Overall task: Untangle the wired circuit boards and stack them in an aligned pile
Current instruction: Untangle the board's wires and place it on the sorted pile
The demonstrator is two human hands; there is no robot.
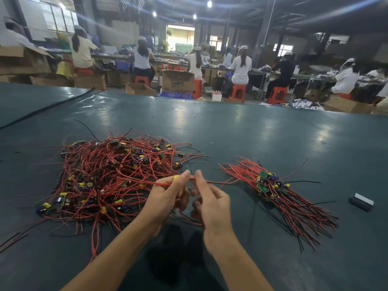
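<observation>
A big tangled heap of wired circuit boards (109,177) with red and black leads lies on the dark green table (241,139), left of centre. To the right sits an aligned pile of boards (270,187), its wires fanned toward the near right. My left hand (168,196) pinches one small board with a yellow part just above the heap's right edge. Beside it, my right hand (210,200) holds that board's red wire (218,182) between thumb and fingers; the wire runs right toward the pile. The fingertips are motion-blurred.
A small grey metal block (361,202) lies on the table right of the pile. A black cable (46,109) crosses the far left of the table. Beyond the far edge are cardboard boxes, red stools and seated people at benches.
</observation>
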